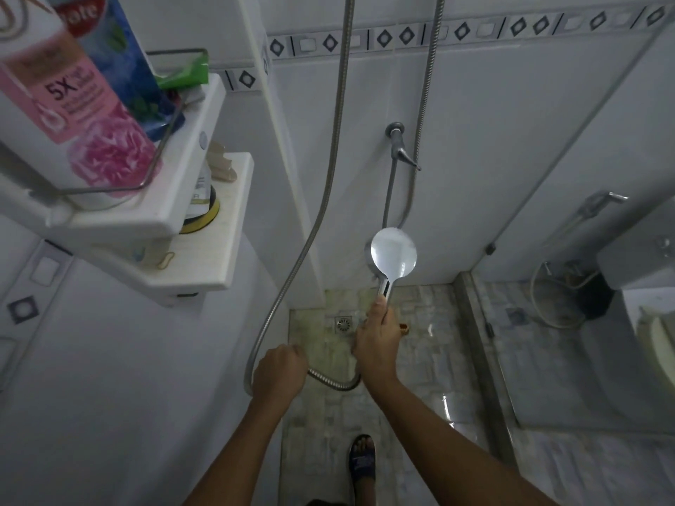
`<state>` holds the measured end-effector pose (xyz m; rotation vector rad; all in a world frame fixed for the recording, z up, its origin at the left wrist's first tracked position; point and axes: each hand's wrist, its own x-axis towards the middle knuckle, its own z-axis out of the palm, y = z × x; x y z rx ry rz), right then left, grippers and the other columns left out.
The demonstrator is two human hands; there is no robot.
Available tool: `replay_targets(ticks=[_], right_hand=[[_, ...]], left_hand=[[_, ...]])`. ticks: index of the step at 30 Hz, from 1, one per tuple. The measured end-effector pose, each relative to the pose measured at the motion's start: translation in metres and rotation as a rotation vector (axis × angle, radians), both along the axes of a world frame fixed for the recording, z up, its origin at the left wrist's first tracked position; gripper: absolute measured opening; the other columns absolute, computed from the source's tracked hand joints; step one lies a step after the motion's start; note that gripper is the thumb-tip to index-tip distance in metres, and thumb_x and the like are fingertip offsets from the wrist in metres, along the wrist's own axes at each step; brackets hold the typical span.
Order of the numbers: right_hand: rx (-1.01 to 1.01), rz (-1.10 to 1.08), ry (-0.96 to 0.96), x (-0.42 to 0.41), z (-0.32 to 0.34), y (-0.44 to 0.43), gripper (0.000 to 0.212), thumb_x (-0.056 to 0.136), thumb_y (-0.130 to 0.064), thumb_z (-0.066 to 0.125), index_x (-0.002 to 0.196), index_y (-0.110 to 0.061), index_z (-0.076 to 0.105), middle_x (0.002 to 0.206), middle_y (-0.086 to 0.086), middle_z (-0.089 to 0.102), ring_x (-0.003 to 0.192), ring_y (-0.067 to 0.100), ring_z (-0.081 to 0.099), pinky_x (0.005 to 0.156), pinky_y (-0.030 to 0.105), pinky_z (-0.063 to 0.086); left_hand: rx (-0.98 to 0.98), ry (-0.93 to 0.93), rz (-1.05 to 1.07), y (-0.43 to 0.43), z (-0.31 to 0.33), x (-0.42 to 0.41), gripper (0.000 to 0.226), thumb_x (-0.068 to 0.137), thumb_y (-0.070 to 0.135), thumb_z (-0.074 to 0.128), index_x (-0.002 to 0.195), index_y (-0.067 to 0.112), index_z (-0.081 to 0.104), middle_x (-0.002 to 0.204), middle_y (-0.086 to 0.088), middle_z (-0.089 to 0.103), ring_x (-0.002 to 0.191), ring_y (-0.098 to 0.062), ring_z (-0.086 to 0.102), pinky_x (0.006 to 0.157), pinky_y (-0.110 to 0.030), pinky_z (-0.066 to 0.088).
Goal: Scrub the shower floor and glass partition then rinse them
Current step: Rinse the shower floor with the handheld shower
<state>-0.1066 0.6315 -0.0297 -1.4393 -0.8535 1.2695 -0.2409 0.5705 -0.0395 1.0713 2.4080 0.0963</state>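
The shower head [393,254] is being held up in front of the back wall, its round face turned toward the person, above the floor drain [343,324]. It looks light and rigid, probably slick when wet, so the narrow handle below the disc is the sensible place to grip. The right hand [378,339] is clenching that handle. The metal hose [314,220] is looping down, springy and likely to tug; the left hand [279,370] is closing around it near the bend. The shower floor [412,367] is glistening with wet patches, the glass partition [569,228] standing to the right.
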Motion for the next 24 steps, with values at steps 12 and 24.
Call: replay_targets(ticks=[12, 24], right_hand=[[0.002, -0.018, -0.080, 0.079, -0.008, -0.083, 0.048, 0.084, -0.082, 0.038, 0.074, -0.040, 0.058, 0.059, -0.001, 0.052, 0.055, 0.023, 0.052, 0.055, 0.044, 0.050], [0.034, -0.139, -0.034, 0.175, -0.004, -0.150, 0.041, 0.098, -0.062, 0.040, 0.074, -0.033, 0.055, 0.056, 0.001, 0.044, 0.049, 0.021, 0.043, 0.049, 0.046, 0.045]], left_hand=[[0.040, -0.081, -0.027, -0.088, 0.001, 0.077, 0.047, 0.106, 0.026, 0.031, 0.062, 0.017, 0.044, 0.065, 0.006, 0.044, 0.074, -0.019, 0.056, 0.068, -0.031, 0.049], [0.091, -0.090, -0.103, -0.168, 0.002, 0.165, 0.044, 0.103, 0.019, 0.035, 0.073, 0.004, 0.062, 0.083, -0.016, 0.069, 0.075, -0.031, 0.066, 0.065, -0.039, 0.053]])
